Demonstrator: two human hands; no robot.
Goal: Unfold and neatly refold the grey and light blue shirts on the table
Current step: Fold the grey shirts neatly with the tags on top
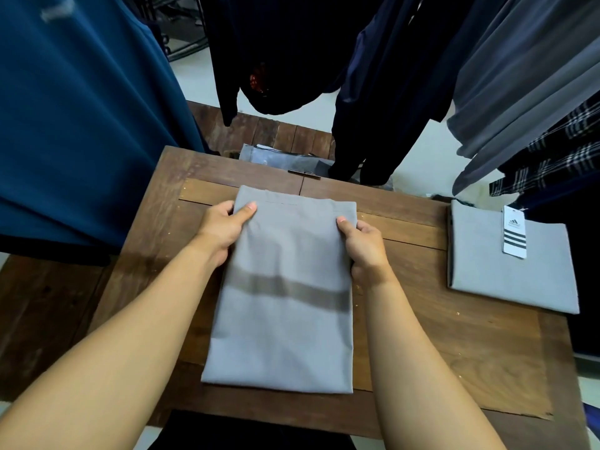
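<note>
Bare forearms reach forward from the bottom edge. My left hand [224, 228] and right hand [365, 245] each pinch a side edge of the grey shirt [282, 319] near its far end, thumbs on top, fingers tucked beneath. It lies folded into a long rectangle at the middle of the wooden table [454, 336]. I judge the cloth light, soft and limp, likely to sag unless taken at both corners. A second folded shirt [506, 277] with a tag [514, 233] lies well apart, to the right.
</note>
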